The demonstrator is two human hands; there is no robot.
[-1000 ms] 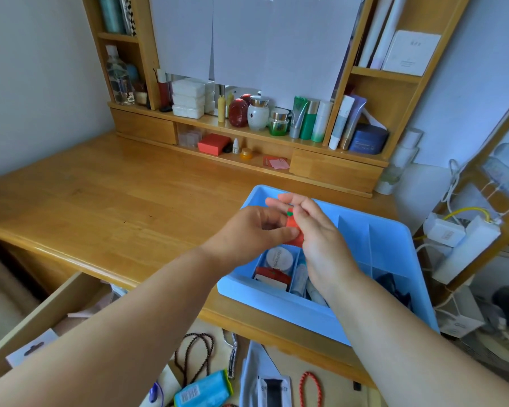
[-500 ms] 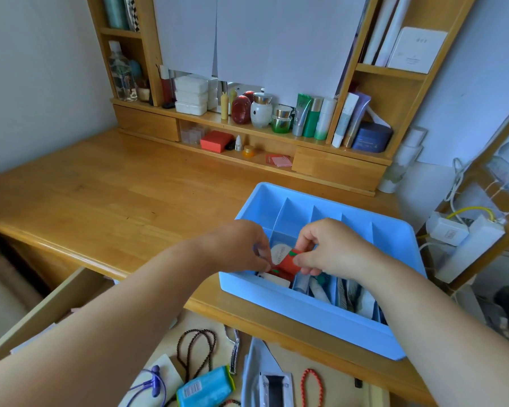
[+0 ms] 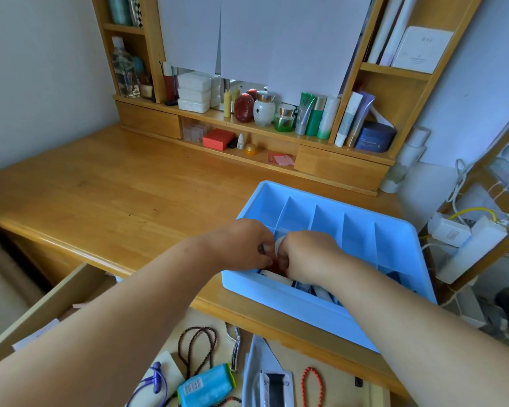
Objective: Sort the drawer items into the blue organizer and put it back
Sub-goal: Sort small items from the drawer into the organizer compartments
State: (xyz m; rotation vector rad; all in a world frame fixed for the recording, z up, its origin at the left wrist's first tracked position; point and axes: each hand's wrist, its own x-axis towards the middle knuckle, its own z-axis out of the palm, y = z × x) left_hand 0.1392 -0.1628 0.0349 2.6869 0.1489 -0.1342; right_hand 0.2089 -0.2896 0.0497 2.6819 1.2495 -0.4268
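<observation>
The blue organizer [image 3: 306, 308] sits on the wooden desk near its front edge, divided into several compartments. Both my hands are lowered into its near-left compartment. My left hand [image 3: 241, 245] and my right hand [image 3: 309, 254] meet knuckle to knuckle, fingers curled down onto a small red item [image 3: 274, 267], of which only a sliver shows between them. A white round lid [image 3: 278, 245] peeks out between the hands. Small tubes and packets [image 3: 321, 292] lie in the near compartments, mostly hidden by my right forearm.
The open drawer [image 3: 56, 304] is below the desk edge. It holds a dark bead string [image 3: 194, 345], a blue packet [image 3: 206, 387], purple earphones [image 3: 153, 383], a white pouch [image 3: 265, 374] and a red bead bracelet [image 3: 312, 386]. Cosmetics [image 3: 306, 116] line the back shelf. A power strip [image 3: 470, 245] hangs at the right.
Both hands have come down from above the organizer into its near-left compartment, carrying the small red item, which is now almost hidden between them.
</observation>
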